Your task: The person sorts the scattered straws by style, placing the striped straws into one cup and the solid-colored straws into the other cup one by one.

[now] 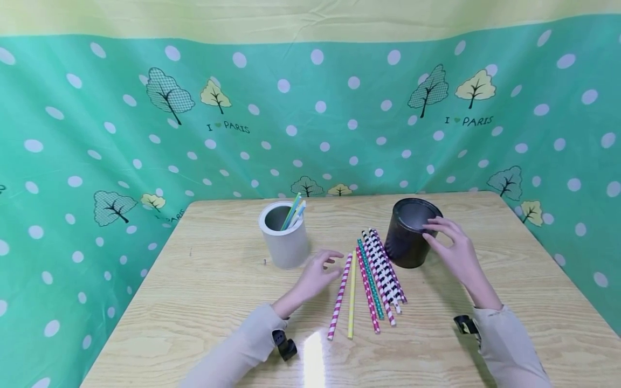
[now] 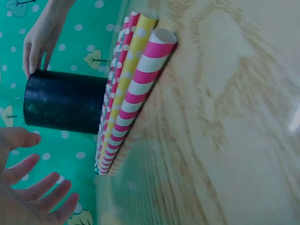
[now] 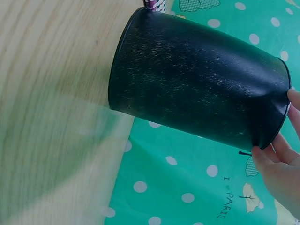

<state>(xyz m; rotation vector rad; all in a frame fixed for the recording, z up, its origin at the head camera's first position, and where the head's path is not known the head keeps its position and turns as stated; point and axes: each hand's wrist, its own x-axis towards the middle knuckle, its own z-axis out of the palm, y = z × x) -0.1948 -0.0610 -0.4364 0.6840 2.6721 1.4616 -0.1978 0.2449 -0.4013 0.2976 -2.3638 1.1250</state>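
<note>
My right hand (image 1: 453, 245) grips the rim of a black can (image 1: 407, 242), which stands upright on the table; the right wrist view shows fingers at the rim of the same black can (image 3: 201, 79). My left hand (image 1: 317, 275) holds nothing, its fingers spread and slightly bent in the left wrist view. Just right of it lie several patterned paper straws, among them a pink-and-white striped straw (image 1: 340, 296), a yellow straw (image 1: 352, 302) and a green dotted straw (image 1: 371, 280). Black-and-white straws (image 1: 383, 269) lie bunched next to the can.
A white can (image 1: 286, 245) stands beyond my left hand with several thin coloured sticks (image 1: 294, 211) leaning inside it. The wooden table (image 1: 194, 280) ends at a green dotted curtain (image 1: 320, 124) behind and at the sides.
</note>
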